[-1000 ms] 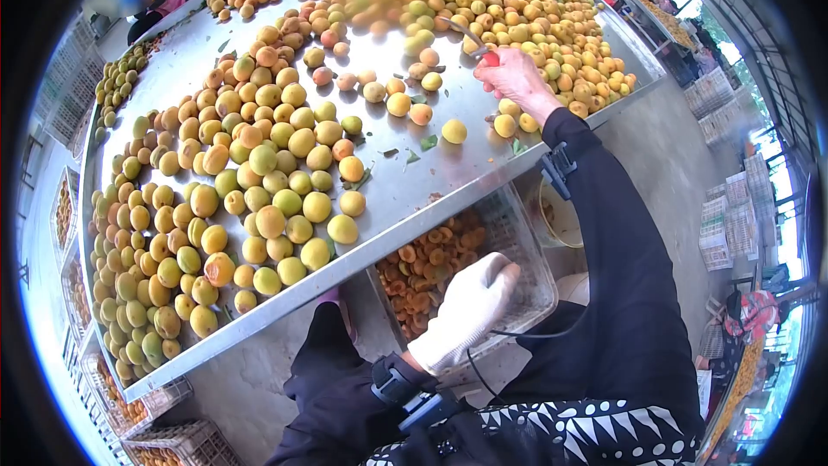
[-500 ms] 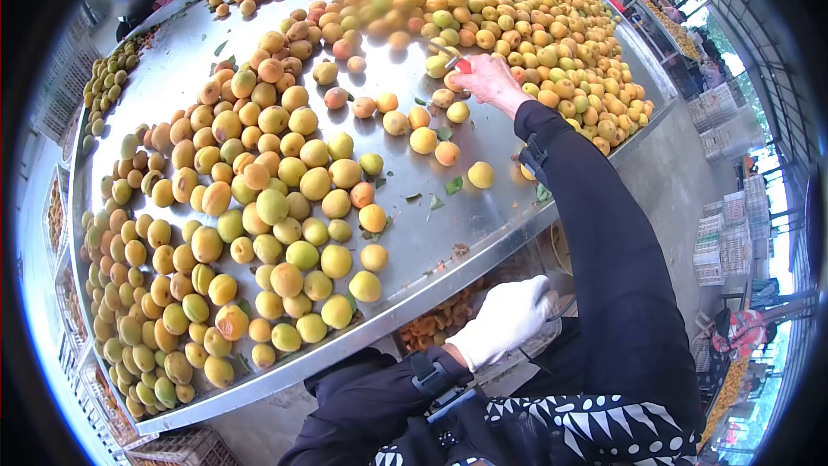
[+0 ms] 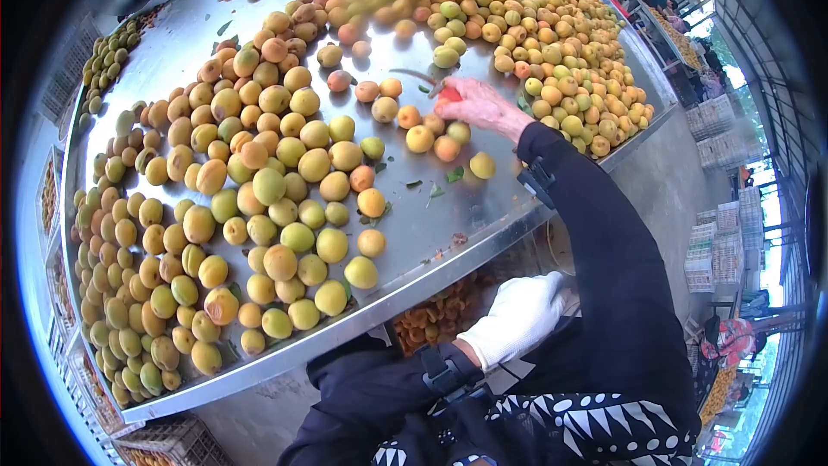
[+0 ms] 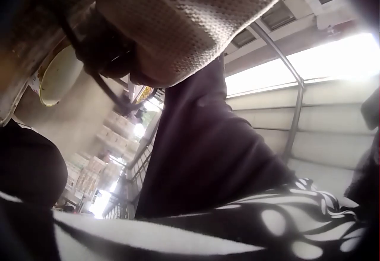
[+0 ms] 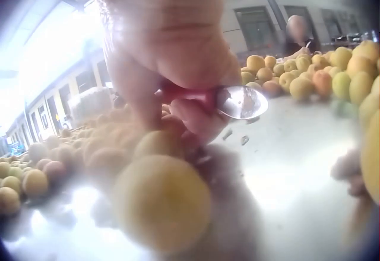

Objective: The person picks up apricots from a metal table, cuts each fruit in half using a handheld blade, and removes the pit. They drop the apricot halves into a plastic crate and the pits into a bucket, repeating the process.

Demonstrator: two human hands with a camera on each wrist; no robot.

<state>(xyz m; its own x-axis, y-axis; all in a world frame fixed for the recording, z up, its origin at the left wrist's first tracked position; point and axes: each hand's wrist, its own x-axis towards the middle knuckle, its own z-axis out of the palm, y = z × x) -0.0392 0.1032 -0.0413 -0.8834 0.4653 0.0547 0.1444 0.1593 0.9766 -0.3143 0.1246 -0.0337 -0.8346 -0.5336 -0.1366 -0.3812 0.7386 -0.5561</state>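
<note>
My bare right hand (image 3: 479,106) grips the red handle (image 3: 449,93) of a spoon, whose thin metal end points left over the table. In the right wrist view its shiny bowl (image 5: 243,102) shows beside the fingers. A few loose apricots (image 3: 420,139) lie just below the fingertips, and one blurred apricot (image 5: 163,204) fills the front of the right wrist view. My left hand (image 3: 517,318), in a white knitted glove, stays low by the table's front edge, above a crate of apricot halves (image 3: 431,319). Its fingers are mostly hidden; I cannot tell whether they hold something.
Whole apricots cover much of the metal table (image 3: 423,233), heaped at the back right and spread along the left. Its raised front rim (image 3: 285,361) runs between my body and the fruit. Stacked crates (image 3: 724,242) stand on the right; another person (image 5: 300,32) is across the table.
My right hand has moved left with the spoon, from the right-hand heap to the loose apricots, which now lie closer together. My left hand has shifted right. The head view has also shifted.
</note>
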